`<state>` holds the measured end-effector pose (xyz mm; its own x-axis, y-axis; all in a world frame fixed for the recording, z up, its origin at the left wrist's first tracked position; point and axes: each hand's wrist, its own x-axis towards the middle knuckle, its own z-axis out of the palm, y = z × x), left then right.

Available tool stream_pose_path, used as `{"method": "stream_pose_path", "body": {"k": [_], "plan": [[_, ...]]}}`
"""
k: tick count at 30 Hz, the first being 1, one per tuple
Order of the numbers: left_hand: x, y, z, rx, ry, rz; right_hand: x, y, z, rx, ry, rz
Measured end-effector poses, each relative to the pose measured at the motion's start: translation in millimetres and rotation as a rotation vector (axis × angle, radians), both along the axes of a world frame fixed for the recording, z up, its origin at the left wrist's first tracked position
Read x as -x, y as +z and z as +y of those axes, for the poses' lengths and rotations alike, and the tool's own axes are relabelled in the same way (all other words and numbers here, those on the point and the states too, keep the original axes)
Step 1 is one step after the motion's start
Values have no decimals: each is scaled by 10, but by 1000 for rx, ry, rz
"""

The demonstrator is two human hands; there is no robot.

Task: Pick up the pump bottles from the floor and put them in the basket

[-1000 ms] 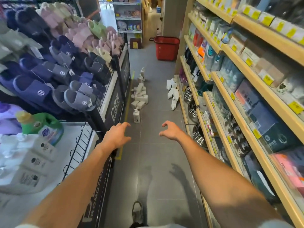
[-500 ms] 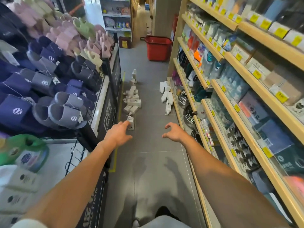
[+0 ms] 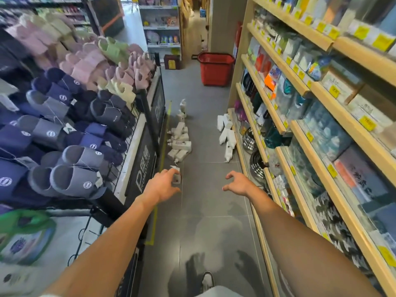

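The fingers (image 3: pixel 171 171) of the left hand (image 3: pixel 159 187) are loosely curled and nothing is held; the nearest pump bottle (image 3: pixel 177 179) is seen upright on the floor (image 3: pixel 205 202) just past the fingertips. The right hand (image 3: pixel 237 183) is likewise half-curled and empty. Farther on, a heap of pump bottles (image 3: pixel 181 142) is piled by the slipper display (image 3: pixel 70 116), and another cluster (image 3: pixel 227 133) by the shelving (image 3: pixel 276 125). The red basket (image 3: pixel 215 70) stands well beyond; its contents cannot be told.

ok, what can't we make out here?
Head view only:
nearest pump bottle: partly behind left hand.
red basket contents: far off, wall hides inside.
floor pile labels: too small.
right shelf goods: blurred, cut off by edge.
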<state>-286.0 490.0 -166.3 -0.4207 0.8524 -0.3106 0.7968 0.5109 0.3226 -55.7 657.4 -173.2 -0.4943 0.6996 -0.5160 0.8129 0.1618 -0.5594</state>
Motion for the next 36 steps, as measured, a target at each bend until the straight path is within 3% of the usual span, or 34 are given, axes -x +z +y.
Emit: {"method": "stream_pose_path", "body": {"k": [16,36], "plan": [[567,-69,1030,60,34,-32,795,-159,1077,23,96,35],[1965,-22,2614,17,-2,-73,2098,-90,2501,7,129,-23]]}}
